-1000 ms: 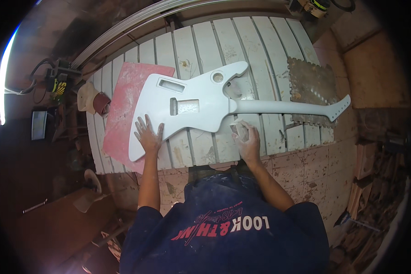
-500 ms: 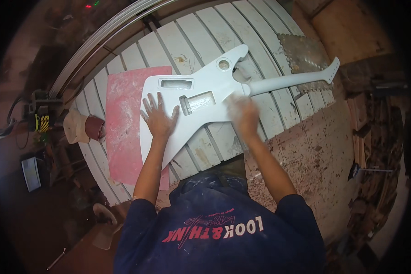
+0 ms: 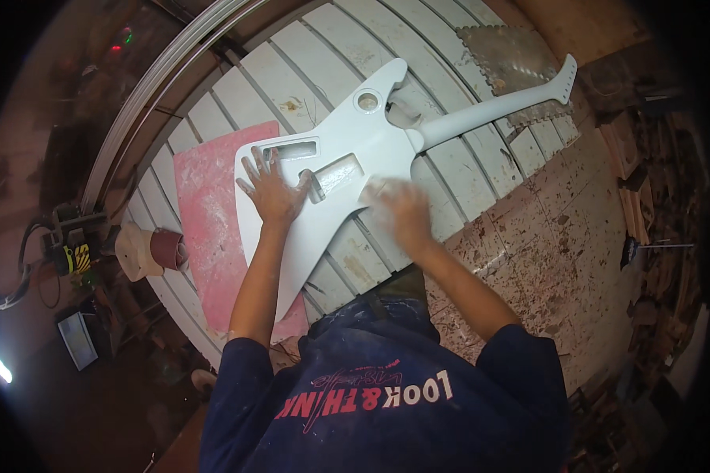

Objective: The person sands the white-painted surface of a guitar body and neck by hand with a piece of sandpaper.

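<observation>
A white-coated electric guitar body with its neck attached lies on a slatted table, the neck reaching to the far right. It has two rectangular cavities and a round hole. My left hand rests flat on the body's left part, fingers spread beside the cavities. My right hand is on the body's near edge, right of the middle cavity. It is smeared by motion, its fingers bunched over something pale that I cannot make out.
A dusty pink sheet lies partly under the guitar on the white slatted table. A brown-and-beige roll sits at the table's left edge. A grey mat lies beneath the neck. Wood pieces are stacked at right.
My right hand has moved left and slightly nearer along the guitar body. My left hand stays flat on the body. The whole view has shifted and turned a little.
</observation>
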Action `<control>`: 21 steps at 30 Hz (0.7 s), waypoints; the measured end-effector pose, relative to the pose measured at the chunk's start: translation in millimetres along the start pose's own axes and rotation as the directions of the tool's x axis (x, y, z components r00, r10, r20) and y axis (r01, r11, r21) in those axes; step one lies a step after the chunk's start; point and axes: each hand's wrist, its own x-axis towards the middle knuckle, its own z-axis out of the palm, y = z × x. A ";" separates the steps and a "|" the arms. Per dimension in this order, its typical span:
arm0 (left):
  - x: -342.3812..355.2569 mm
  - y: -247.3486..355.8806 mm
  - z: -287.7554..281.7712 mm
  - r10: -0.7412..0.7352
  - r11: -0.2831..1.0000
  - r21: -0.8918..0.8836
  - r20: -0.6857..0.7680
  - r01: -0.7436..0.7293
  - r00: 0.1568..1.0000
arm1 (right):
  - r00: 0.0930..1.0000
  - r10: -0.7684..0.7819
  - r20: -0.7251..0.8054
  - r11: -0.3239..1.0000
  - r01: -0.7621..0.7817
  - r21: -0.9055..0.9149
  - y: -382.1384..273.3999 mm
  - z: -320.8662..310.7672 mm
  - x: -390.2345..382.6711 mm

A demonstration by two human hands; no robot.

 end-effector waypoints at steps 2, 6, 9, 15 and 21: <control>2.5 10.4 -6.9 0.018 1.000 -0.022 0.022 -0.017 1.000 | 0.970 0.244 0.006 0.966 -0.242 -0.091 39.7 -13.3 25.4; 5.3 14.9 -7.8 0.026 0.998 -0.057 0.015 -0.026 1.000 | 0.996 0.065 -0.060 0.979 -0.075 -0.188 2.9 14.7 -7.7; 2.8 11.6 -7.8 0.016 0.999 -0.037 0.011 -0.016 1.000 | 0.989 0.146 0.019 0.989 -0.146 -0.003 30.2 3.9 1.4; 5.5 16.9 -8.0 -0.003 1.000 -0.025 0.026 0.004 1.000 | 0.879 0.293 -0.376 0.916 -0.146 0.374 82.9 31.8 -16.1; 3.7 10.5 2.7 0.033 0.999 -0.033 -0.032 -0.034 0.999 | 0.882 0.351 -0.314 0.866 -0.177 0.468 86.0 6.5 14.9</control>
